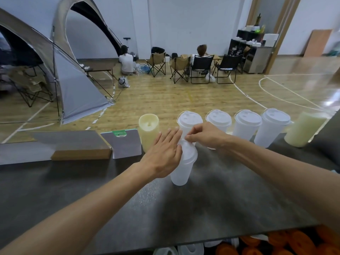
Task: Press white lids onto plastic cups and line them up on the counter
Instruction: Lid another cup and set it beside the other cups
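1. A frosted plastic cup [181, 172] stands on the dark counter [220, 196], in front of the row.
2. Its white lid [188, 153] sits on top, partly hidden by both hands.
3. The left hand [164, 153] lies flat with its fingers spread, touching the lid's left side.
4. The right hand [206, 135] pinches the lid's far edge with narrow fingertips.
5. Four lidded cups [246, 126] stand in a line behind.

White walls [184, 21] rise over a glossy wooden floor [165, 96] with court lines. A grey tent [73, 85] stands left; folding chairs [200, 69] sit beyond.
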Tool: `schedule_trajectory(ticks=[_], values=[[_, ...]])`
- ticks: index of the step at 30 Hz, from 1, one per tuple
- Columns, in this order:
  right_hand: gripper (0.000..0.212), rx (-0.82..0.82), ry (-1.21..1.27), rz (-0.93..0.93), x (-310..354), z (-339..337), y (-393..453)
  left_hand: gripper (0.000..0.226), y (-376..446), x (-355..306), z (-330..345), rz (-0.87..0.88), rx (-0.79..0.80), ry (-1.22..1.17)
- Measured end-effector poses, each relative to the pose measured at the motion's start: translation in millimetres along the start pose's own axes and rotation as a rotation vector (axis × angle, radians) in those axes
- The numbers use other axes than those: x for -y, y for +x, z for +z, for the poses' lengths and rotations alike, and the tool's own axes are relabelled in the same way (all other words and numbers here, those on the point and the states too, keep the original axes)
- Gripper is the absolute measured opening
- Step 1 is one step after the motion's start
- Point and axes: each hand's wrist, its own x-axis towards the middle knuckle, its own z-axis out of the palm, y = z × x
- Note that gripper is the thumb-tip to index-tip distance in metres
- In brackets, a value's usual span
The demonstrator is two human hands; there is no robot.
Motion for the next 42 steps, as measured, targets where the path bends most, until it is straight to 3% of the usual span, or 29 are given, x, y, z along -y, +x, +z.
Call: schedule_trajectory(ticks=[7,14,20,25,31,38,42], values=[[0.031,-0.053,0.185,0.029,-13,13,2,0.057,3,1,3,-0.012,0.007,-0.033],[0.017,-0.110,0.273,-0.014,-15,28,-4,0.057,5,4,6,-0.001,-0.020,-0.050],[0.011,-0.008,0.315,0.037,-18,14,-17,0.056,3,2,3,0.002,-0.013,-0.072],[0.015,-0.096,0.327,-0.008,-21,24,-22,0.056,3,2,5,-0.004,-0.024,-0.081],[0.034,0.137,0.281,0.006,-25,10,-34,0.056,1,-1,4,-0.007,-0.026,-0.104],[0.044,0.136,0.224,-0.062,-29,11,-37,0.056,3,0,6,-0.006,-0.032,-0.111],[0.060,0.182,0.208,-0.051,-30,13,-36,0.056,2,1,7,-0.001,-0.034,-0.122]])
